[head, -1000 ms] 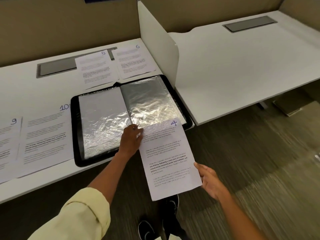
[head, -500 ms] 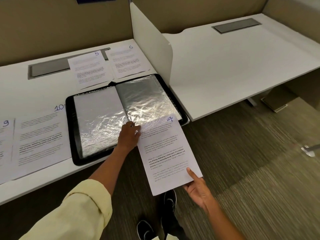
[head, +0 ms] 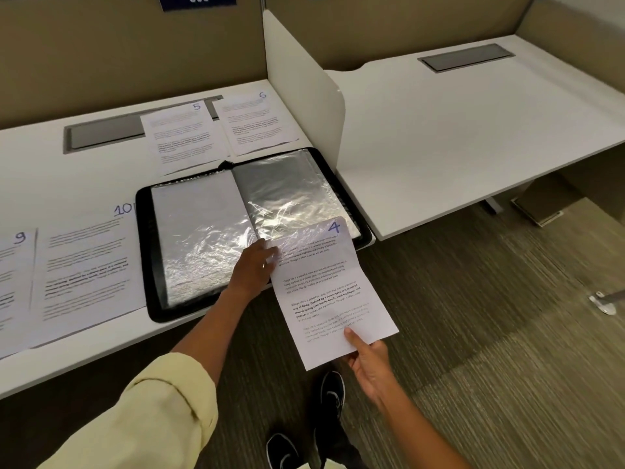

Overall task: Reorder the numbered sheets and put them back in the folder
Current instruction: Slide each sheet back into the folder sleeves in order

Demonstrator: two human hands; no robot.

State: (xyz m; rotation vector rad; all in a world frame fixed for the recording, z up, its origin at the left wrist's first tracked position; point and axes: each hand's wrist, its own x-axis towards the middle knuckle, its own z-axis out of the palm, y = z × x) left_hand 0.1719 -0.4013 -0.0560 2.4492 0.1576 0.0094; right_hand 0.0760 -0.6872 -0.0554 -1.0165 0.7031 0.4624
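Observation:
A black folder (head: 145, 231) lies open on the white desk (head: 50, 184), showing shiny clear plastic sleeves. My right hand (head: 367, 362) pinches the bottom edge of sheet 4 (head: 324, 292), whose top end lies at the mouth of the right-hand sleeve (head: 287, 194). My left hand (head: 253, 269) grips the lower edge of that sleeve beside the sheet's top left corner. Sheet 5 (head: 179, 137) and sheet 6 (head: 258, 121) lie behind the folder. Sheet 10 (head: 88, 265) and sheet 9 (head: 13, 286) lie to its left.
A white divider panel (head: 304, 93) stands right of the folder, with a second white desk (head: 473, 130) beyond it. Grey cable hatches (head: 105, 133) are set into both desks. My shoes (head: 331, 397) stand on the carpet below the sheet.
My right hand has shifted from the sheet's right edge to its bottom edge. Sheet 4 has slid slightly up toward the right sleeve. My left hand stays at the sleeve's edge.

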